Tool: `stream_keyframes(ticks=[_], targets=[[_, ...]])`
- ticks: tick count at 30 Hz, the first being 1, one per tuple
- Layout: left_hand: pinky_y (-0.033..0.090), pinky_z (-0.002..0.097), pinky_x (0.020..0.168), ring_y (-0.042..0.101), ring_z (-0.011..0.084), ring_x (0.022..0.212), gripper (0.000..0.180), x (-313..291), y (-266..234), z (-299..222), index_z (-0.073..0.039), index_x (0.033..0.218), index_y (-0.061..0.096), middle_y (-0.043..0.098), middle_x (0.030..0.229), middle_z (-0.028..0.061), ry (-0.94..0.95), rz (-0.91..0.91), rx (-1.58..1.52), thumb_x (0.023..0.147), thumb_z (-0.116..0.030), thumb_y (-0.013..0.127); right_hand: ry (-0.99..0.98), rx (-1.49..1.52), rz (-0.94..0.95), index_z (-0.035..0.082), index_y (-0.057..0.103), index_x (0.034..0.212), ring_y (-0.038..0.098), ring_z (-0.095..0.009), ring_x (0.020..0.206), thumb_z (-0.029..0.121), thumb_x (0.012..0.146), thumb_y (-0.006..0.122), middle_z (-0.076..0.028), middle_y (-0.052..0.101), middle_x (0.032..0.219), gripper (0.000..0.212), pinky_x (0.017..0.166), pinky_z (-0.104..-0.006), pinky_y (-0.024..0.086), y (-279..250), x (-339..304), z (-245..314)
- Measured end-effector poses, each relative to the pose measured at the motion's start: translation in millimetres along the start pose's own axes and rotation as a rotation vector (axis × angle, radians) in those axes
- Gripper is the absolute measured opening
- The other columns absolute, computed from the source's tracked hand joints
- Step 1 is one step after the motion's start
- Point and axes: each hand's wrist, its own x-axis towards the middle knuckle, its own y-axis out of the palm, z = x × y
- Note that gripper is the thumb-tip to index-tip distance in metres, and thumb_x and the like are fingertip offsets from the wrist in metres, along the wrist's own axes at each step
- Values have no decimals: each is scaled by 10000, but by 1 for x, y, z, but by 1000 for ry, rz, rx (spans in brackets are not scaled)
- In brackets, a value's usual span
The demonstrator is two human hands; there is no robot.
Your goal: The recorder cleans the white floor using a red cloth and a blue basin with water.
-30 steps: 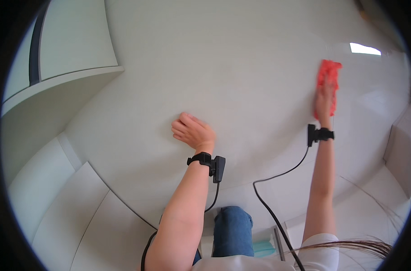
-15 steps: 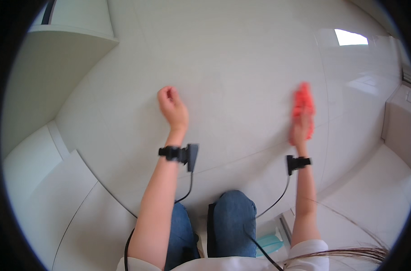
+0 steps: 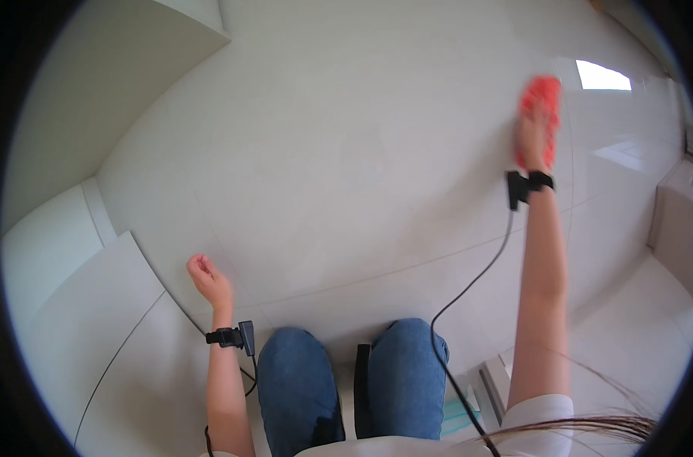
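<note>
My right hand (image 3: pixel 534 137) reaches far out to the right, pressed onto a bright red, nubbly cleaning cloth (image 3: pixel 544 87) on the pale glossy tiled floor (image 3: pixel 346 190). Motion smears the fingers a little, and the cloth sticks out around them. At the lower left, my left hand (image 3: pixel 211 283) hangs near the left knee with its fingers curled in, and nothing shows inside them. Each wrist wears a black strap with a small black device; the right strap (image 3: pixel 529 186) trails a cable toward my body.
White cabinet panels (image 3: pixel 102 327) line the left side, with a large pale overhanging panel (image 3: pixel 110 91) above them. My knees (image 3: pixel 297 373) in blue jeans are at the bottom. A pale box-like unit (image 3: pixel 674 221) stands at the right edge. Something teal (image 3: pixel 459 419) shows beside my right leg.
My right hand has pushed the red cloth forward and slightly right. My left hand has drawn back toward the lower left, its fingers still curled.
</note>
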Motion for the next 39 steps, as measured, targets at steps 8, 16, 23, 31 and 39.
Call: stream_keyframes(ticks=[8,16,23,31,39], targets=[[408,431,823,491,342,934,173,-29,-14,78,14,1009,478,489,990,176,13,-144,249,960,-152,474,-964,425,255,133,531,1318,396,-271,1333,105,812,551,-68,450,1434,507,1091,-519,270,1,-233,316],[354,458,815,440,356,918,195,-50,10,88,-21,924,450,441,945,166,-49,-188,430,961,-213,441,-715,922,377,78,659,1160,583,-232,1135,89,865,518,-85,609,1265,327,955,-382,440,-37,-280,337],[361,455,787,456,354,905,207,-51,-5,62,-16,926,474,469,941,169,-58,-221,366,965,-216,433,-1,1044,149,10,513,1321,550,-213,1158,-84,931,361,-120,554,1293,429,1006,-374,445,-130,-189,160],[358,454,769,443,343,895,174,-52,8,55,-30,917,467,449,927,150,-52,-216,328,951,-199,446,171,-124,-135,69,372,1435,376,-301,1318,169,976,384,-127,414,1444,470,1086,-383,280,-35,-183,68],[362,455,766,455,349,878,176,-48,-6,63,-48,903,478,457,912,147,-26,-251,358,946,-218,464,-580,405,141,56,387,1422,294,-360,1390,-32,673,543,-160,325,1505,770,1101,-546,245,0,-335,343]])
